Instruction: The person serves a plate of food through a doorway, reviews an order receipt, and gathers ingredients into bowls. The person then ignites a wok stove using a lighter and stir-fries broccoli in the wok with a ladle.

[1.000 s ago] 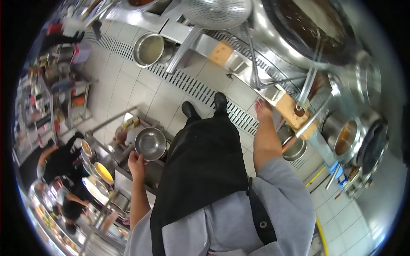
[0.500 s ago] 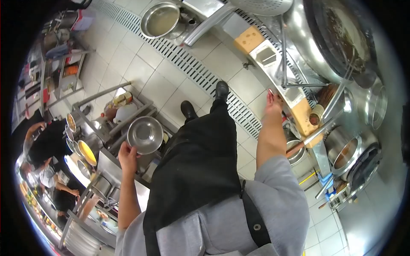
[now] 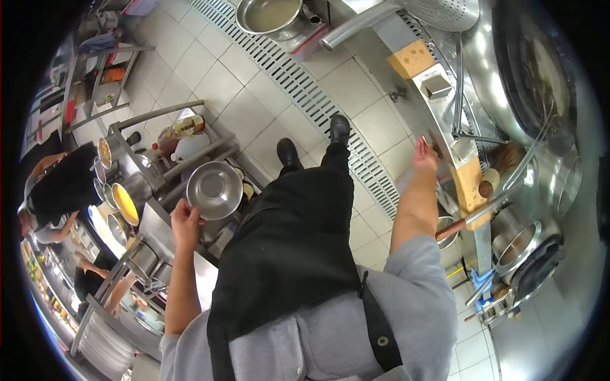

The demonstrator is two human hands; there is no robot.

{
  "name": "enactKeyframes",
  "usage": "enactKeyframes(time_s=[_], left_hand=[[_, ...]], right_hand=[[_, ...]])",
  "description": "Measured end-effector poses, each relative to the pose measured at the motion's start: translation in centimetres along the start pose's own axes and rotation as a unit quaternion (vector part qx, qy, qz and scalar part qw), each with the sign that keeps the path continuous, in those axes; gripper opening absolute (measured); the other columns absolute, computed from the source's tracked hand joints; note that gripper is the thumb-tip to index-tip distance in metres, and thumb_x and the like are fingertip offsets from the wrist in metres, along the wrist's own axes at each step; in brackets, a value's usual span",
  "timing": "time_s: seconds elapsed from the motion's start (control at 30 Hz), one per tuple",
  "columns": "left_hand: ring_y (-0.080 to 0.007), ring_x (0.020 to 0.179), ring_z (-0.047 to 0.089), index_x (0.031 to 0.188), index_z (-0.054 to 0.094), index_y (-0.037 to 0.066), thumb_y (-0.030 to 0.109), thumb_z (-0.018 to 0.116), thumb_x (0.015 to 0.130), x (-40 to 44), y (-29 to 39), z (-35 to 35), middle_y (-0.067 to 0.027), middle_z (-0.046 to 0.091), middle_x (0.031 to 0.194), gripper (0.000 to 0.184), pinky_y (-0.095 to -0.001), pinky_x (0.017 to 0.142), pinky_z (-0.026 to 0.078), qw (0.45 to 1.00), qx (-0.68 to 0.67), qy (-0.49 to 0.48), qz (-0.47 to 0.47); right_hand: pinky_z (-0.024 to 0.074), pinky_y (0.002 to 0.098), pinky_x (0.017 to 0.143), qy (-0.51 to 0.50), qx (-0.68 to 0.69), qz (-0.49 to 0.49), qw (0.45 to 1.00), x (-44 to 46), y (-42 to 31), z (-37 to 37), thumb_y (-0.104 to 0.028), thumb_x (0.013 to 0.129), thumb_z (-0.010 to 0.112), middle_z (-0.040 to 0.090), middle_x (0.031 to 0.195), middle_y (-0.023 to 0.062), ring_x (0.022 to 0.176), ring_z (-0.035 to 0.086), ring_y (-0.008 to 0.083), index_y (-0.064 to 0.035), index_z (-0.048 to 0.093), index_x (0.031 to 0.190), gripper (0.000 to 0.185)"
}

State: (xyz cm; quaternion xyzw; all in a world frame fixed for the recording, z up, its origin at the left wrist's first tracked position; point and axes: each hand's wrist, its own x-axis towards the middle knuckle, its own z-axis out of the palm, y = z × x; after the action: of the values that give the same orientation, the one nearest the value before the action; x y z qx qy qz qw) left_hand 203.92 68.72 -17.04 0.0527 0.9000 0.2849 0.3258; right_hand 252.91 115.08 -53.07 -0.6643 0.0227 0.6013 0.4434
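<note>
My left hand (image 3: 185, 222) grips the near rim of a shiny steel bowl (image 3: 215, 192), fingers closed on its edge. Nothing shows inside the bowl, which I hold beside the metal rack at left. My right hand (image 3: 426, 154) hangs beside the stove's front edge with its fingers stretched out, holding nothing visible. Close to it is the wooden edge board (image 3: 471, 184) of the stove. A ladle-like tool with a wooden handle end (image 3: 450, 229) lies across that edge, nearer my forearm.
A pot of cloudy liquid (image 3: 269, 16) stands beyond the floor drain (image 3: 298, 95). A large wok (image 3: 530, 70) and a perforated strainer (image 3: 443, 11) are at upper right. A steel pot (image 3: 518, 244) sits lower right. Co-workers (image 3: 60, 184) stand at far left near pans (image 3: 125, 203).
The whole view has shifted, with the stove and floor drain sliding right. My left hand still holds the bowl, now a little further left and higher. My right hand stays low beside the stove.
</note>
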Motion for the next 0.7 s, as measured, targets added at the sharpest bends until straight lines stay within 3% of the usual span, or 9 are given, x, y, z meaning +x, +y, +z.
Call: enactKeyframes(time_s=[0.17,0.53,0.7], left_hand=[[-0.0103,0.061,0.06,0.081,0.053,0.008,0.011,0.065,0.09,0.5,-3.0,0.2,-0.0006,0.058,0.072,0.015,-0.0262,0.053,0.05,1.0,-0.025,0.005,-0.016],[-0.0099,0.063,0.06,0.083,0.053,0.007,0.009,0.065,0.09,-0.3,-2.0,0.8,-0.0011,0.059,0.076,0.014,-0.0261,0.055,0.053,0.999,-0.031,-0.009,-0.026],[-0.0111,0.064,0.061,0.084,0.053,0.006,0.007,0.064,0.091,-0.2,-3.2,0.8,-0.0019,0.059,0.076,0.013,-0.0269,0.055,0.055,0.999,-0.022,-0.007,-0.036]], right_hand=[[0.0648,0.0405,0.088,-0.028,-0.005,-0.004,1.0,0.9,0.0,-0.6,-0.009,0.106,0.049,0.069,0.113,0.0255,0.102,0.072,0.0326,0.0072,0.047,0.128,0.027],[0.0626,0.0415,0.094,-0.026,-0.03,-0.023,0.999,1.3,0.2,-1.0,-0.016,0.108,0.045,0.065,0.122,0.0284,0.107,0.069,0.0346,0.0147,0.043,0.129,0.037],[0.0593,0.0449,0.1,-0.088,-0.056,-0.036,0.994,3.1,0.6,-2.3,-0.014,0.108,0.043,0.062,0.128,0.0295,0.118,0.064,0.0366,0.0168,0.042,0.13,0.038]])
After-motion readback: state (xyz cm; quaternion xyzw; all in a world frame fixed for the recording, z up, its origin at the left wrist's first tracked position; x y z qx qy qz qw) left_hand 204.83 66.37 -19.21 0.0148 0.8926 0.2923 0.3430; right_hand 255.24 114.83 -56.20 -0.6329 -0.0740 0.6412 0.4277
